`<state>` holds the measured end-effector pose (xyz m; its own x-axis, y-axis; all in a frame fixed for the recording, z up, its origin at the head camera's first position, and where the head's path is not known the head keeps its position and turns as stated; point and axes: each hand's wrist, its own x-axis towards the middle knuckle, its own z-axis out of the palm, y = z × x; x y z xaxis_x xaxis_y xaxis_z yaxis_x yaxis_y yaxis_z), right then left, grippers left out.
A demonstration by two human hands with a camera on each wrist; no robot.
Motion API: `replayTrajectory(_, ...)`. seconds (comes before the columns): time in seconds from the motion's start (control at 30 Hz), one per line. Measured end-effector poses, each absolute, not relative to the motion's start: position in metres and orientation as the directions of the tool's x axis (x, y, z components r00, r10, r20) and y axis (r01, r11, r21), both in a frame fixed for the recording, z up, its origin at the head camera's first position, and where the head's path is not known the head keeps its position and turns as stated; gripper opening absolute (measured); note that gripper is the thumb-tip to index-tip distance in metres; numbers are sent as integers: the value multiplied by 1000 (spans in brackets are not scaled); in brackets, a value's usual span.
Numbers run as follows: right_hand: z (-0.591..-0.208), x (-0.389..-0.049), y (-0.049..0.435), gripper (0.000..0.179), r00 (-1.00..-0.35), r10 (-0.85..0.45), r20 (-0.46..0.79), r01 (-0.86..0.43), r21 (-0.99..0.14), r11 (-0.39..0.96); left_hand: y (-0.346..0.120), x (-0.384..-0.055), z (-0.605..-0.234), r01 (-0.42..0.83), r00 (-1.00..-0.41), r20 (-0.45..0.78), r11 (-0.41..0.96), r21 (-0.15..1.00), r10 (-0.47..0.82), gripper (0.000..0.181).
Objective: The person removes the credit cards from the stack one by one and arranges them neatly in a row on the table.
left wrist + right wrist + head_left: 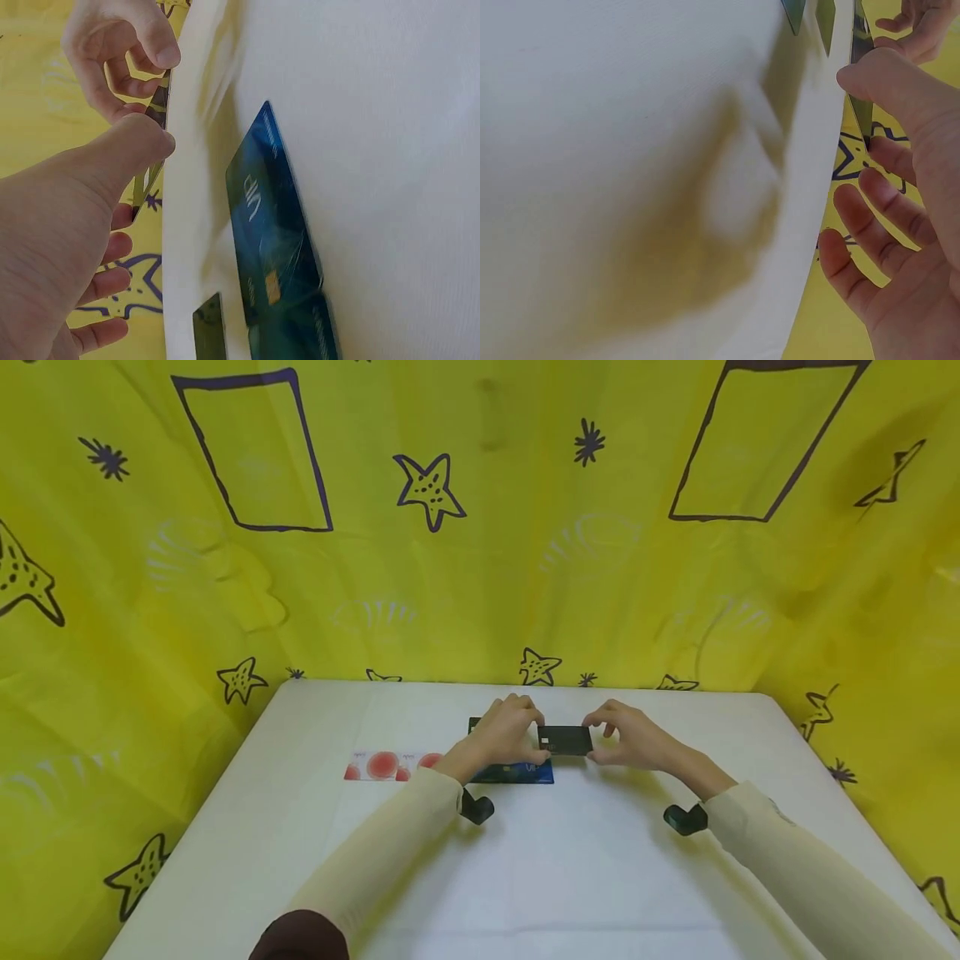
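A dark bank card (566, 740) with a small chip is held up over the white table (585, 868) between both hands. My left hand (504, 732) pinches its left end with thumb and fingers. At the other end, my right hand (633, 739) pinches it the same way. Seen from the left wrist, the card is nearly edge-on. Below the left hand lie blue cards (262, 202), end to end in a row. Beside them a second dark card (210, 330) shows in part; the left hand hides much of it in the head view.
Red-and-white cards (382, 766) lie in a row left of the blue ones, partly covered by the left forearm. A yellow curtain (495, 577) with drawn stars hangs around the back and sides of the table. Dark wrist cameras (686, 820) stick out below the sleeves.
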<state>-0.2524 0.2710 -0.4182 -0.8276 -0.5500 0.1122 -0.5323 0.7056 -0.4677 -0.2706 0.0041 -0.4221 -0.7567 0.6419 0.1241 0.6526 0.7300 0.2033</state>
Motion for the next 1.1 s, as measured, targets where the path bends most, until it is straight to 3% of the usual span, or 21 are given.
replayTrajectory(0.67,-428,-233,291,43,-844,-527,105,-507,-479,716,25,-260,-437,688,-726,148,713,137,672,50)
replayTrajectory(1.1,-436,-231,292,41,-844,-532,72,-499,-472,727,29,-256,-445,668,-743,83,731,140,664,50)
